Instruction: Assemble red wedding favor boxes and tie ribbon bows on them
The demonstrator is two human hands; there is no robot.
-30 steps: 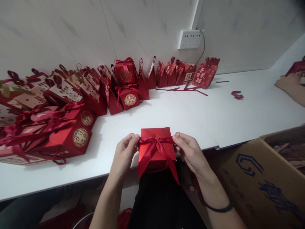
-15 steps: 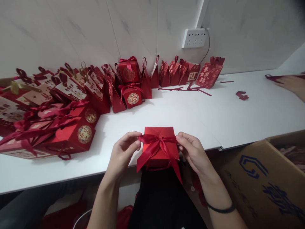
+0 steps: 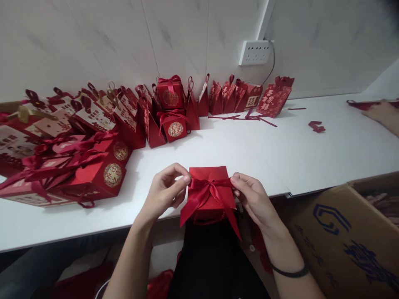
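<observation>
A red gift box [image 3: 199,172] sits at the table's front edge, above my lap. A dark red satin ribbon [image 3: 202,192] is tied in a bow across its top, with two tails hanging over the front. My left hand [image 3: 170,189] pinches the left loop of the bow between thumb and index finger, at the box's upper left. On the other side, my right hand [image 3: 249,192] pinches the right loop at the box's edge; a black band is around that wrist.
Many red gift boxes [image 3: 101,174] crowd the left of the white table [image 3: 249,149] and line the wall. Loose ribbon strips [image 3: 240,117] lie near the back. Another person's hand [image 3: 382,114] is far right, above an open cardboard box [image 3: 336,232].
My left hand has moved slightly right and up, and the left loop is now shorter and closer to the box. My right hand has hardly moved.
</observation>
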